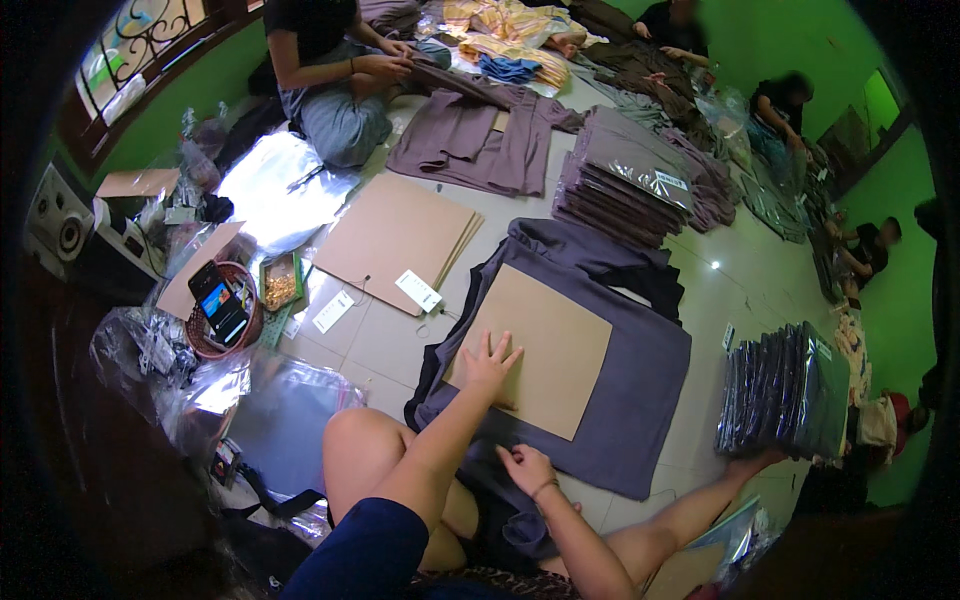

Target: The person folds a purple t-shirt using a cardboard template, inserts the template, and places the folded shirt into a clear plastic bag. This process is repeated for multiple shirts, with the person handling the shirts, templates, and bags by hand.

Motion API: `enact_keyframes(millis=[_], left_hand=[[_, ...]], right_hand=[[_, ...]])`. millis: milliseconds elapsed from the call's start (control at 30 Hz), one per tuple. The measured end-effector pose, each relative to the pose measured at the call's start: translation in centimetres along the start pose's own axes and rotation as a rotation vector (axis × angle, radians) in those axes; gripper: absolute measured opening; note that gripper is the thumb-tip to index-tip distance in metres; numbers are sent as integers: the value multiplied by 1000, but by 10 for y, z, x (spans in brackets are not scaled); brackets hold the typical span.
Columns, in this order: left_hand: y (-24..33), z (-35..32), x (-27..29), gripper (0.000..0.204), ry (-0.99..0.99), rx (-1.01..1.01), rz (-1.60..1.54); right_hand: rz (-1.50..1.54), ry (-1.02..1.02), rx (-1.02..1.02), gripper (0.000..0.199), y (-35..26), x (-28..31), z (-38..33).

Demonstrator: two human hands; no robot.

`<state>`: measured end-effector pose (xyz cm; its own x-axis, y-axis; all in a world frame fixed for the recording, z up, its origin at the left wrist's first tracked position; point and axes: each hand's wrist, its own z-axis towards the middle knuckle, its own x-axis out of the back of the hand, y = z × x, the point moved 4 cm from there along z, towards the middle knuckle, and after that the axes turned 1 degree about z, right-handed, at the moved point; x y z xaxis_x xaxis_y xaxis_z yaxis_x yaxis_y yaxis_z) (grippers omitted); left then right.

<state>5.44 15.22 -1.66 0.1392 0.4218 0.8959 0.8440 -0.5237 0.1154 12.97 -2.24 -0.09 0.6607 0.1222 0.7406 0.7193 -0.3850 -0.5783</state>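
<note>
A dark grey garment (640, 385) lies spread on the tiled floor in front of me. A brown cardboard sheet (555, 345) rests flat on its middle. My left hand (488, 362) presses with spread fingers on the near left corner of the cardboard. My right hand (527, 468) grips the garment's near edge, fingers curled on the fabric. My bare knees frame the near side of the garment.
A stack of cardboard sheets (395, 235) with paper tags lies to the left. Bagged garment piles stand at the back (625, 185) and right (785, 390). A basket with a phone (220, 305) and clear plastic bags (285, 415) sit left. Other people fold clothes beyond.
</note>
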Motion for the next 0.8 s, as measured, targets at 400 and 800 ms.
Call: enact_keyframes(millis=[400, 800], left_hand=[[-1, 6, -6, 114, -23, 25, -18], [-11, 10, 6, 83, -152, -5, -4]], right_hand=[[1029, -121, -442, 34, 1, 7, -40], [491, -1366, 38, 38, -60, 117, -160]])
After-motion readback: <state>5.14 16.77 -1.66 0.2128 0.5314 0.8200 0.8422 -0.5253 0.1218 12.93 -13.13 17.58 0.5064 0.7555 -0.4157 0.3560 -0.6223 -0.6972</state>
